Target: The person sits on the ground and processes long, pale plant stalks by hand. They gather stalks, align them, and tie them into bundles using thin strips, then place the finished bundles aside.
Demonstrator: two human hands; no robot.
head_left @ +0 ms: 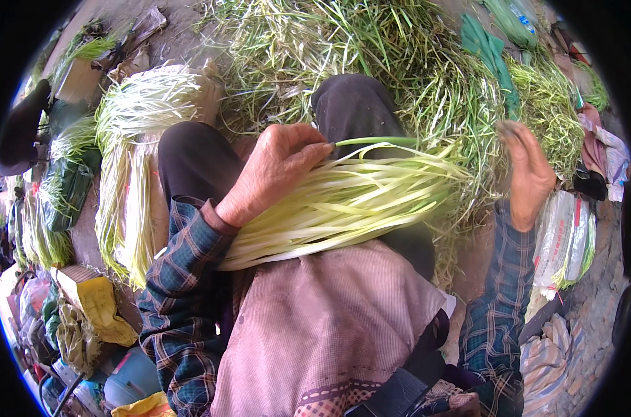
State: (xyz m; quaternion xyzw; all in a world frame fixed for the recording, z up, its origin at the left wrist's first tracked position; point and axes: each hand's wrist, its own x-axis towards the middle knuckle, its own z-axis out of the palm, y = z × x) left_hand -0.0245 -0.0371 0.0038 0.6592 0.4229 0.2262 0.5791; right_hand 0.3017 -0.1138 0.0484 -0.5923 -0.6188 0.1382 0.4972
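"Cloth (322,313) is lying nearest, pink, over the lap. What else are you seeing, starting from the left?"

"Greens are sticking out of a dark green bag (77,198). Next, a pale stack (148,97) is sitting beside the left knee (196,156), long leaves hanging down its near side."

"And the left hand (280,163)?"

"It's reaching over the bundle's left part. Thumb and forefinger are pinching one green leaf (374,141), which is stretching rightward along the far edge."

"Where is the bundle (357,198) lying?"

"Crosswise over the thighs, just beyond the cloth, its yellow-green leaves fanning out rightward. Behind it the right knee (353,104) is rising, and a loose heap (294,42) of grassy leaves is covering the ground beyond."

"What's the right hand (529,174) doing?"

"It's hovering right of the bundle, apart from it, fingers pressing together and pointing up. Whether they're pinching anything, I cannot tell. Farther right, a white pack (562,233) is lying beside the forearm, and a striped sack (551,358) is slumping nearer."
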